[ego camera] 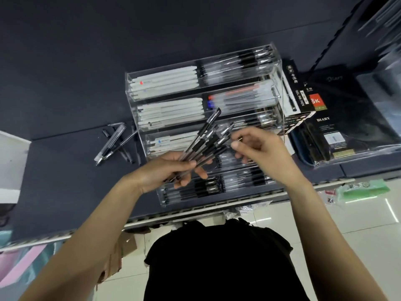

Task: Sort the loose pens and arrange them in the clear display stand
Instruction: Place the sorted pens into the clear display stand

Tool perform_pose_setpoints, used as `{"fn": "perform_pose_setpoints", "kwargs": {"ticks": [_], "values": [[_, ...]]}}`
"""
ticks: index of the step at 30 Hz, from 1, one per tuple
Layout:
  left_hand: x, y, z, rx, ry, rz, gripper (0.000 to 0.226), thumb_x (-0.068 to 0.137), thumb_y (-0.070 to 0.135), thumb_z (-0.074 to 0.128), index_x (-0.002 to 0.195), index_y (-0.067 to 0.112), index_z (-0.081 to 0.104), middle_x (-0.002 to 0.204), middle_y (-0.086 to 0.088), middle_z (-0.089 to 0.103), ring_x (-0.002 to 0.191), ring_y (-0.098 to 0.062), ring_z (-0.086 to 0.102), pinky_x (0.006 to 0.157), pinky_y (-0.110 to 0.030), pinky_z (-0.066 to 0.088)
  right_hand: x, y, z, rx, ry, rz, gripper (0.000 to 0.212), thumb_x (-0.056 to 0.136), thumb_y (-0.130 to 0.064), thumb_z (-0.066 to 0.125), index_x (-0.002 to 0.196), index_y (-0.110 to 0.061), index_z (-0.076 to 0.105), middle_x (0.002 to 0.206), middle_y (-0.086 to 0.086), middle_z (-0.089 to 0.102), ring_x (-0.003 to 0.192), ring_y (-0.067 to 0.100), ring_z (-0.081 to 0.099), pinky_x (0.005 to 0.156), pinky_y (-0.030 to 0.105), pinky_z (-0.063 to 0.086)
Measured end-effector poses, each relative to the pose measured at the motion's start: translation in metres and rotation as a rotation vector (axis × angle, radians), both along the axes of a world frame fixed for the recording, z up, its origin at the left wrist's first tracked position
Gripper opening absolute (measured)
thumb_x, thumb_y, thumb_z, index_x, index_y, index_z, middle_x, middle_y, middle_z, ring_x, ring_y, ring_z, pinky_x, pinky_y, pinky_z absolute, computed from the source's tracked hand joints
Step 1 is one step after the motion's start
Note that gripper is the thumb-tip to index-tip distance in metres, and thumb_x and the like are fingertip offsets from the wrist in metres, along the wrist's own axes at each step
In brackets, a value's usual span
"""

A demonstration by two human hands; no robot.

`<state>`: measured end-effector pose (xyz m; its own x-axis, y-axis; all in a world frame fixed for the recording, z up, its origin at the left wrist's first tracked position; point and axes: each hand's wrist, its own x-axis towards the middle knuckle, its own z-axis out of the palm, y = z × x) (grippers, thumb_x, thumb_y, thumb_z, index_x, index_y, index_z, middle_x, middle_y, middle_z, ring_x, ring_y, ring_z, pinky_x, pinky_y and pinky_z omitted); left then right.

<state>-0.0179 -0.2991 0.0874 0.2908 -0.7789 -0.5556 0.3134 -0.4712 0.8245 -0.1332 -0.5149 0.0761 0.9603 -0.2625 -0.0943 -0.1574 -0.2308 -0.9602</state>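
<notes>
My left hand (171,170) grips a fanned bundle of several clear black-ink pens (206,140), their capped ends pointing up and to the right. My right hand (260,151) is at the bundle's right side, thumb and fingers pinching toward one pen's end; the contact is blurred. Both hands hover over the clear display stand (278,83), a tiered acrylic case with white pens in its left compartments and clear black, red and blue pens in its right ones. A few loose black pens (112,140) lie on the dark shelf left of the stand.
A black pen box (297,88) leans against the stand's right side. Beyond it sits a clear tray with diary notebooks (329,131). The dark shelf (65,166) ends in a front rail near my body. A white object (10,166) stands at the far left.
</notes>
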Motion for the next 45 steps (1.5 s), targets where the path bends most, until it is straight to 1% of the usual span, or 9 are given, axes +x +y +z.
{"fn": "perform_pose_setpoints", "kwargs": {"ticks": [4,9,13,22,27,33,37,40,45], "values": [[-0.007,0.023,-0.002,0.091,-0.154,-0.111,0.019,0.097,0.016,0.044,0.102,0.012,0.062,0.06,0.014,0.066,0.05,0.001,0.05,0.052,-0.017,0.04,-0.012,0.02,-0.019,-0.08,0.04,0.04,0.012,0.078,-0.02,0.073,0.088,-0.02,0.067,0.079,0.002,0.069,0.075,0.017,0.066,0.073,0.025,0.053],[-0.009,0.049,-0.014,0.113,-0.195,-0.079,0.023,0.098,0.016,0.044,0.114,0.023,0.059,0.099,0.009,0.073,0.053,0.0,0.053,0.047,-0.012,0.04,-0.028,0.047,-0.042,-0.483,-0.019,0.12,0.015,0.075,-0.013,0.077,0.088,-0.015,0.069,0.075,-0.021,0.057,0.076,-0.008,0.053,0.071,0.002,0.037],[-0.009,0.07,-0.023,0.127,-0.316,-0.012,0.022,0.099,0.016,0.044,0.111,0.026,0.059,0.102,0.015,0.071,0.053,-0.001,0.054,0.047,-0.014,0.04,-0.045,0.046,-0.055,-0.682,-0.107,0.046,0.021,0.076,-0.011,0.075,0.097,-0.014,0.072,0.087,-0.005,0.07,0.084,0.007,0.055,0.081,0.013,0.036],[-0.003,0.1,-0.021,0.102,-0.396,0.207,0.026,0.098,0.015,0.044,0.11,0.031,0.061,0.089,0.013,0.067,0.056,-0.003,0.054,0.049,-0.014,0.041,-0.037,0.077,-0.084,-0.904,-0.115,-0.06,0.013,0.076,-0.008,0.076,0.087,-0.015,0.075,0.086,0.001,0.066,0.08,0.025,0.059,0.06,0.032,0.054],[-0.001,0.105,-0.019,0.078,-0.394,0.207,0.027,0.099,0.013,0.043,0.115,0.026,0.06,0.079,0.017,0.066,0.059,-0.004,0.056,0.051,-0.016,0.043,-0.031,0.087,-0.078,-1.015,-0.195,-0.051,0.013,0.076,-0.007,0.076,0.086,-0.016,0.076,0.085,-0.001,0.067,0.077,0.023,0.058,0.057,0.031,0.052],[-0.001,0.105,-0.018,0.036,-0.419,0.264,0.028,0.1,0.012,0.042,0.111,0.031,0.059,0.077,0.017,0.066,0.057,-0.004,0.055,0.05,-0.015,0.043,-0.018,0.076,-0.063,-1.0,-0.225,-0.288,0.011,0.082,-0.011,0.072,0.092,-0.016,0.075,0.089,0.001,0.066,0.082,0.024,0.054,0.061,0.025,0.044],[-0.002,0.105,-0.017,0.035,-0.394,0.223,0.022,0.1,0.014,0.042,0.11,0.026,0.057,0.083,0.013,0.069,0.056,-0.004,0.056,0.048,-0.015,0.041,0.011,0.081,-0.071,-1.18,-0.155,-0.104,0.019,0.072,-0.003,0.079,0.083,-0.018,0.076,0.079,-0.002,0.067,0.07,0.021,0.051,0.054,0.024,0.041],[-0.003,0.106,-0.016,0.018,-0.366,0.168,0.026,0.1,0.016,0.041,0.121,0.029,0.051,0.093,0.006,0.071,0.058,-0.006,0.058,0.048,-0.016,0.041,0.018,0.079,-0.068,-1.177,-0.107,0.031,0.024,0.068,0.003,0.078,0.08,-0.017,0.077,0.073,-0.001,0.068,0.067,0.022,0.051,0.053,0.024,0.041],[-0.004,0.104,-0.015,0.034,-0.306,0.116,0.035,0.099,0.018,0.042,0.13,0.033,0.038,0.1,0.003,0.071,0.061,-0.01,0.059,0.049,-0.018,0.04,0.026,0.075,-0.058,-1.167,0.084,0.273,0.036,0.082,0.006,0.058,0.103,-0.019,0.073,0.089,0.001,0.071,0.084,0.024,0.051,0.077,0.032,0.047]]}}
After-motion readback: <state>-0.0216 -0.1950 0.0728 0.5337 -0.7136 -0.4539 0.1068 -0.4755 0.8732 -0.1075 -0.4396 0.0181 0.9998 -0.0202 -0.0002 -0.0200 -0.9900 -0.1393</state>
